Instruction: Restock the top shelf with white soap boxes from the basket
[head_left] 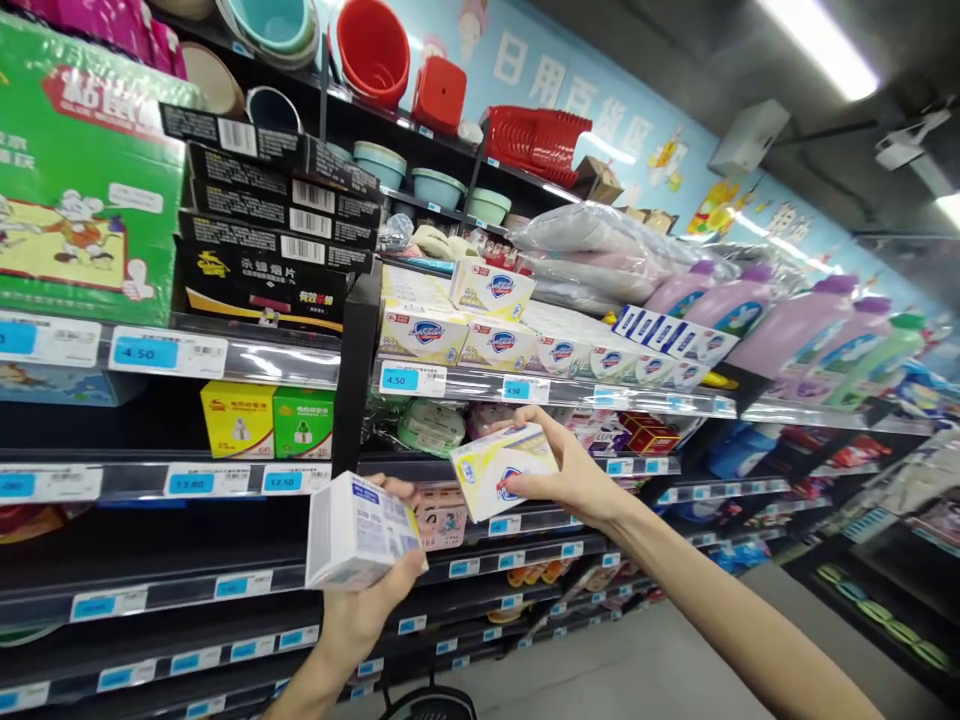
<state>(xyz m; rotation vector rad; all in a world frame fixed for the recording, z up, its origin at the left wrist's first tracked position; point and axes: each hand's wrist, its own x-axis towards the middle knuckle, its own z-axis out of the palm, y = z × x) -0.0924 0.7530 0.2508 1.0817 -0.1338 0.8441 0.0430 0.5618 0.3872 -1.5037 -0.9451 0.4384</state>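
My left hand (375, 600) is wrapped round a white soap box (352, 535) with blue print on the side facing me. To its right, my right hand (562, 470) grips a white and yellow soap box (487, 475), thumb pressed on its front logo. Both boxes are held in the air in front of the shelves, a small gap between them. Behind and above them, rows of similar soap boxes (424, 335) line the shelf, with one box (491, 290) lying on top of the row.
Stacked black boxes (277, 215) and a large green box (82, 170) occupy the left shelf. Purple-capped bottles (802, 330) stand at the right. Basins and a red bucket (371, 50) sit on the top shelves. Price-tagged shelf edges (169, 355) jut out near my hands.
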